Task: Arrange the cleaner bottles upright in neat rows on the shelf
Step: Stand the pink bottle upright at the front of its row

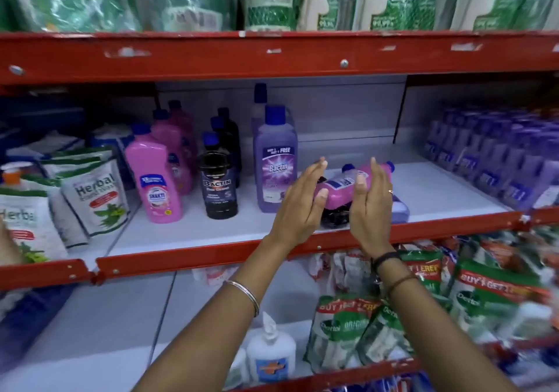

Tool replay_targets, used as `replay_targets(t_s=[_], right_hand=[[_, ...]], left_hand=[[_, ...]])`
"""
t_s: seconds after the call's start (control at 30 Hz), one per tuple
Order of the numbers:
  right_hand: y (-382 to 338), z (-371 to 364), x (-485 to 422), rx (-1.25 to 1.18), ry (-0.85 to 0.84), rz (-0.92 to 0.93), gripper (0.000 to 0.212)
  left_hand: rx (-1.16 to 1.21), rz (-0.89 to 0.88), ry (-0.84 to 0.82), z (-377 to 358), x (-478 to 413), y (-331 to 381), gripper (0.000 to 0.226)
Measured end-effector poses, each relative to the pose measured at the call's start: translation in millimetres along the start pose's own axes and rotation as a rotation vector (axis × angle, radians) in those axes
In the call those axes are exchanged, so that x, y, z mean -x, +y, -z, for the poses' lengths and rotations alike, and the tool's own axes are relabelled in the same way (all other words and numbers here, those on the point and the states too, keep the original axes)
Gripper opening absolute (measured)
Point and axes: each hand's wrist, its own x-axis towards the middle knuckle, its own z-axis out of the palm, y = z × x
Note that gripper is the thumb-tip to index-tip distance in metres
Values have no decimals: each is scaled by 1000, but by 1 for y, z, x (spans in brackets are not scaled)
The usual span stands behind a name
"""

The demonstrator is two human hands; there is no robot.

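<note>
My two forearms come up from the bottom of the view, and my left hand (298,202) and my right hand (370,201) stand on either side of a small pile of fallen bottles at the front of the white middle shelf (438,189). Both hands are open, with the fingers straight and the palms facing each other; they hold nothing yet, though the left thumb seems to touch the base of the pink plastic bottle with a blue cap (344,184), which lies on its side on top of the pile. Under it I can see a black bottle (335,219) and a lilac one (400,207), both lying down and mostly hidden by my hands. To the left, the upright rows are already made: the tall purple bottle with a blue cap (275,161), the row of black round bottles (218,186) and the row of pink flat bottles (154,180). The danger, I think, is in the pile itself. If I press only the pink bottle, the ones below may roll off the red metal front edge (211,255), because they lie just beside it. The tall purple bottle stands near my left hand, so a wide movement of that hand could knock it into the black row. The smooth plastic may also slip if I squeeze it with flat palms only.
</note>
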Motion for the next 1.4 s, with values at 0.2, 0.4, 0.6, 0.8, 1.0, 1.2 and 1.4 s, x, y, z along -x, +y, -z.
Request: replay_targets(t_s=[0.2,0.4,0.6,0.8,1.0,1.2,1.4], right_hand=[[45,2,-23,128,-99,-187,42],[56,7,-53,95,-178,-356,42],[68,13,-47,-234,-220,-403,25],[20,-5,-17,-472,-259,-304,38],[-20,-39,11,-528,-337,-224,45],[-67,-107,46,-594,-424,-171,45],[-105,-175,73,-601,-557,-139,47]], left_hand=[[-15,426,-141,-44,-45,-9,46],[-160,736,-412,-55,-97,-24,40],[185,786,-223,-62,-73,-21,66],[402,546,50,-13,-22,-20,45],[333,477,260,41,14,-22,51],[214,440,360,116,60,-45,38],[116,473,476,178,97,-82,39]])
